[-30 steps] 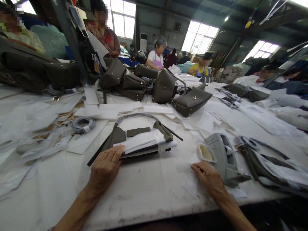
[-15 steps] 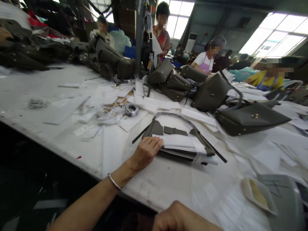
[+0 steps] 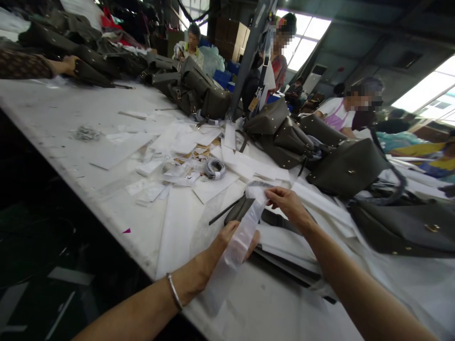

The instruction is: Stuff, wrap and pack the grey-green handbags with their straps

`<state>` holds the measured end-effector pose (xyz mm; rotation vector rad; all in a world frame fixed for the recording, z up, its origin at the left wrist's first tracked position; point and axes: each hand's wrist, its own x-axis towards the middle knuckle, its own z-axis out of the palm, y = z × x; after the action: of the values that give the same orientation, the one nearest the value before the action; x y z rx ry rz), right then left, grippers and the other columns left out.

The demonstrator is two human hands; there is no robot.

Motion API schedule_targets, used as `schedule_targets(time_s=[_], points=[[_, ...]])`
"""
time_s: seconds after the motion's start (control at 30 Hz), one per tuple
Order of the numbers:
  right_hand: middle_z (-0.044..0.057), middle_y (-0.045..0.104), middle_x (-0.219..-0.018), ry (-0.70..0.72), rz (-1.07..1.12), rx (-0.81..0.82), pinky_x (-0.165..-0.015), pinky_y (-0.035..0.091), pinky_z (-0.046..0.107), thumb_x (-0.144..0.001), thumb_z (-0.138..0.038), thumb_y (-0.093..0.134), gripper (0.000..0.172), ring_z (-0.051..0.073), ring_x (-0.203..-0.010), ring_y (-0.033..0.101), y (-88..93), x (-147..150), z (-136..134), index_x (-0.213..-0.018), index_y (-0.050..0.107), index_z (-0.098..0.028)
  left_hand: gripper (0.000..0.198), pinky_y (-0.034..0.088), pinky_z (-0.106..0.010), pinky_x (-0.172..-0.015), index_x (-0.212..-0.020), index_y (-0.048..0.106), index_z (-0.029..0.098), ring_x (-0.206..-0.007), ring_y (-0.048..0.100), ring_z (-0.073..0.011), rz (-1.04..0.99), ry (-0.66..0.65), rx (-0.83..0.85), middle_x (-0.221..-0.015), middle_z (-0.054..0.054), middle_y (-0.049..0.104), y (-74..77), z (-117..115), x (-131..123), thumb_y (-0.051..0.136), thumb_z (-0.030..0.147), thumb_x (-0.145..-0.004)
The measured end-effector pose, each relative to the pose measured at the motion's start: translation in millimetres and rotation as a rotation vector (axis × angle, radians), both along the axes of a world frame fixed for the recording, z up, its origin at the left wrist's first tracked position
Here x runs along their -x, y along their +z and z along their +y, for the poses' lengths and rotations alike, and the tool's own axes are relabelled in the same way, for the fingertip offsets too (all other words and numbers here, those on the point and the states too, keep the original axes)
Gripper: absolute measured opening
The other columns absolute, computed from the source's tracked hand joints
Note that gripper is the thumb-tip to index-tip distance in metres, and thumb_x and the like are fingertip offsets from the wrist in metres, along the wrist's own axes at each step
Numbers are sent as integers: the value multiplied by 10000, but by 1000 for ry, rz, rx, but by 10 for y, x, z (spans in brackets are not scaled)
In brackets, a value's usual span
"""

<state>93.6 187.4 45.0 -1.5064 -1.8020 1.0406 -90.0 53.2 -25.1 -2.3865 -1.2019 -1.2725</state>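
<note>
Nearest to my position, the left hand (image 3: 223, 246) and the right hand (image 3: 287, 204) are both closed in a pinch on a translucent plastic strip (image 3: 239, 246). The right fingers (image 3: 280, 195) grip its upper end and the left hand takes it lower down, with a metal bangle (image 3: 174, 291) on that wrist. Directly beneath the strip and extending right lies a dark olive leather handbag (image 3: 245, 210), flat on a white-topped work table (image 3: 53, 118), with white paper sheeting (image 3: 284, 241) over its body and a black strap end (image 3: 222, 211) projecting left. Status as things lie: the paper is on the bag, while the strip is held just above it and attached to nothing, so that item remains open. The right forearm and the paper hide much of the bag, and I cannot confirm its closures. Farther out lie loose white cards (image 3: 213, 188), a coil of grey cord (image 3: 214, 168) and brown card scraps (image 3: 201, 158). To the right sit more olive handbags (image 3: 346, 168), the closest with a gold clasp (image 3: 432, 228). At the far left, a co-worker's hand (image 3: 69, 61) rests on another bag, and beyond the bags on the right stands a co-worker in a pink apron (image 3: 336, 113).
</note>
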Motion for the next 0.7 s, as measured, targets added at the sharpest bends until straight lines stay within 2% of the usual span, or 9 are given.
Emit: schedule_targets(time_s=[0.1, 0.23, 0.3, 0.37, 0.47, 0.53, 0.57, 0.63, 0.7], points=[[26, 640, -652, 12, -104, 22, -509, 449, 258, -735, -470, 617, 338, 161, -582, 616, -157, -102, 148, -795, 670, -142, 260, 558, -362, -885, -1146, 607, 125, -894, 665, -205, 103, 34, -63, -941, -73, 683, 15, -12, 8, 418, 132, -968], [7, 649, -631, 7, -281, -38, -558, 447, 272, -761, -347, 624, 203, 142, -532, 600, -194, -156, 310, -777, 701, -160, 289, 564, -357, -918, -1234, 548, 118, -932, 670, -197, 96, -1, -66, -997, -77, 691, 30, -8, 44, 473, 143, -956], [9, 665, -668, -3, -364, -98, -607, 457, 285, -770, -282, 625, 154, 143, -553, 604, -208, -152, 375, -818, 711, -164, 322, 541, -399, -984, -1266, 523, 121, -963, 670, -201, 81, -2, -57, -1019, -84, 690, 43, -3, 72, 487, 137, -946], [30, 691, -761, -12, -435, -169, -682, 469, 303, -762, -192, 617, 186, 162, -643, 625, -238, -130, 416, -919, 711, -159, 321, 490, -456, -1056, -1259, 528, 111, -987, 667, -209, 103, -4, -63, -1015, -90, 694, 54, 5, 92, 477, 126, -942], [90, 696, -1013, -6, -502, -260, -808, 469, 335, -745, -65, 558, 381, 188, -805, 637, -245, -77, 415, -1098, 672, -148, 289, 414, -497, -1125, -1203, 567, 73, -1004, 663, -211, 159, -3, -146, -993, -93, 703, 38, 37, 84, 476, 100, -929], [117, 666, -1131, 10, -540, -316, -857, 462, 355, -759, -50, 538, 412, 208, -877, 638, -164, -39, 363, -1140, 659, -152, 261, 376, -523, -1144, -1154, 591, 63, -1085, 637, -227, 184, 29, -229, -1034, -111, 699, 7, 66, 60, 465, 92, -927], [113, 669, -1125, 19, -560, -342, -862, 462, 361, -782, -75, 546, 368, 219, -894, 640, -90, -17, 318, -1117, 672, -160, 253, 365, -538, -1147, -1137, 599, 72, -1143, 610, -238, 187, 57, -260, -1072, -119, 692, -7, 78, 48, 451, 94, -932], [75, 708, -990, 52, -564, -358, -820, 478, 350, -839, -178, 573, 212, 227, -865, 650, 108, 38, 179, -997, 714, -186, 253, 349, -554, -1150, -1117, 605, 100, -1217, 564, -242, 194, 105, -289, -1135, -114, 676, -15, 94, 33, 419, 105, -945], [31, 721, -862, 154, -486, -340, -764, 496, 322, -879, -287, 582, 168, 211, -798, 661, 319, 114, -25, -906, 732, -216, 248, 328, -554, -1162, -1116, 606, 110, -1204, 572, -234, 236, 111, -280, -1135, -96, 676, 5, 95, 31, 425, 113, -946]])
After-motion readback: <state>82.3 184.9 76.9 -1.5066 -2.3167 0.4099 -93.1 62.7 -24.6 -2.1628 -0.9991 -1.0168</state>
